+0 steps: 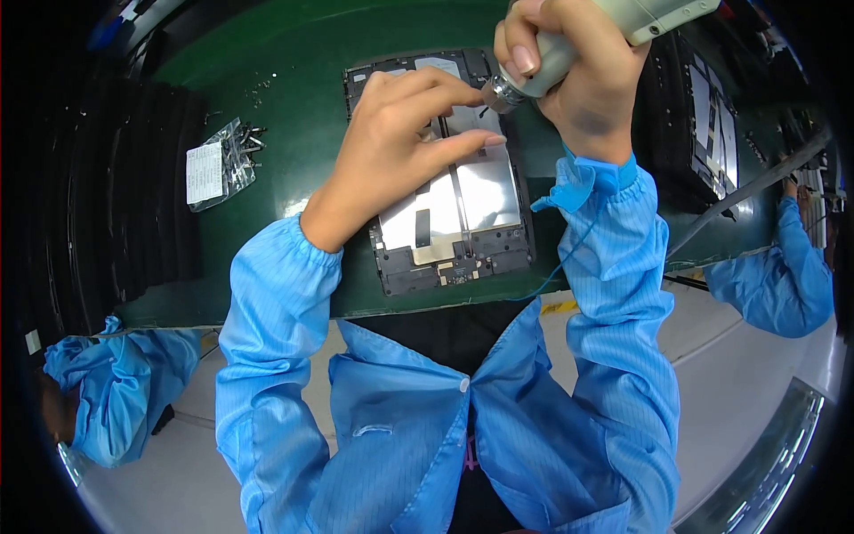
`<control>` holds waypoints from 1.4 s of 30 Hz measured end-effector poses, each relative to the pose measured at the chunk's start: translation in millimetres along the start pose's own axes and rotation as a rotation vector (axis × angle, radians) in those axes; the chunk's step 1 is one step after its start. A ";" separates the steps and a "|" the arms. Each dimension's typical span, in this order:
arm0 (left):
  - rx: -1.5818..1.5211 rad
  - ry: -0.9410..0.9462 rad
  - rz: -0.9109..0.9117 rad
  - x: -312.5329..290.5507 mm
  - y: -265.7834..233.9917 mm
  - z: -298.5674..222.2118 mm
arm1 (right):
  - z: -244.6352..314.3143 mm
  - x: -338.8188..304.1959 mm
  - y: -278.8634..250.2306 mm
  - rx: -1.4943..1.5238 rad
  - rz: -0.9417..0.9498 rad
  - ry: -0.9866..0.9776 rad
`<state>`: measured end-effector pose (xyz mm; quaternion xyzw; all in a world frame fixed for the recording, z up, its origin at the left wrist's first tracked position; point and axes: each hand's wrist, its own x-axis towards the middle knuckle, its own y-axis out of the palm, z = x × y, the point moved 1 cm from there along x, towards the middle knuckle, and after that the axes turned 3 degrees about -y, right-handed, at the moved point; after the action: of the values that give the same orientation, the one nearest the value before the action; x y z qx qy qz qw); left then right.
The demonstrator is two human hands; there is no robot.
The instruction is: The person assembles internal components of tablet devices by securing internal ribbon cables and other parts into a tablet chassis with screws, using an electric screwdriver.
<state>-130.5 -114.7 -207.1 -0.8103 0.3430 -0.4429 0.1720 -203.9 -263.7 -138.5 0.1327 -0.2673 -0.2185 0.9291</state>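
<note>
An opened tablet (494, 198) lies on the green work table, its inside facing up, with silvery plates and black parts along its near edge. My right hand (583, 84) is wrapped around a pale electric screwdriver (556, 62) above the tablet's far right part. The screwdriver's metal nose points down and to the left; its bit shows poorly. My left hand (391, 133) reaches over the tablet, covering part of it, thumb and fingers apart. Its index fingertip is at the screwdriver's nose. A blue wrist strap (596, 182) circles my right wrist, its thin cord running down.
A clear bag of small dark parts with a white label (205, 173) lies left of the tablet, near scattered tiny pieces (260, 87). Dark panels (133, 187) stand in a row at far left. More tablet bodies (712, 125) are stacked at right. Blue-sleeved people (774, 276) sit on both sides.
</note>
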 end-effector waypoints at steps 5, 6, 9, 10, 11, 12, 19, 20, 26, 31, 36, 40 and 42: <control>0.000 -0.016 0.042 -4.8 3.4 8.8 | 5.7 -3.5 4.7 -0.007 0.023 0.015; -0.007 -0.016 0.048 -4.0 4.0 10.7 | -3.0 0.2 -5.6 -0.010 0.015 0.017; 0.031 0.118 -0.016 -0.5 2.9 13.3 | -22.2 7.3 -27.9 -0.376 0.322 -0.370; 0.031 0.112 -0.012 -1.9 1.1 14.3 | -10.0 4.1 -17.0 -0.277 0.232 -0.284; 0.018 0.095 -0.047 -3.5 -1.0 15.4 | 3.4 1.2 -5.6 -0.177 0.141 -0.198; 0.000 0.080 -0.083 -3.9 -1.9 16.3 | 11.4 0.3 0.0 -0.084 0.050 -0.112; -0.177 -0.013 -0.033 -9.8 1.2 4.4 | 20.3 -11.5 11.2 -0.050 0.034 -0.020; -0.175 -0.013 -0.034 -11.1 0.3 2.2 | 19.6 -12.0 13.0 -0.061 0.050 -0.010; -0.188 -0.030 -0.045 -11.4 1.7 2.7 | -30.5 6.0 -19.7 -0.701 0.343 -0.967; -0.220 -0.065 -0.027 -11.3 2.5 1.2 | -10.6 -0.9 -11.9 -0.674 0.406 -0.907; -0.227 -0.056 -0.030 -11.5 2.7 0.1 | 22.5 -18.0 17.6 -0.069 0.059 0.006; -0.238 -0.060 -0.041 -12.7 4.6 0.1 | 22.2 -18.7 17.5 -0.052 0.058 0.013; -0.247 -0.067 -0.042 -13.0 4.8 -1.1 | 23.8 -19.4 17.8 -0.056 0.042 0.028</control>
<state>-138.2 -108.9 -217.1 -0.8468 0.3718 -0.3733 0.0730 -225.9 -242.1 -121.0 0.1042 -0.2507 -0.2042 0.9405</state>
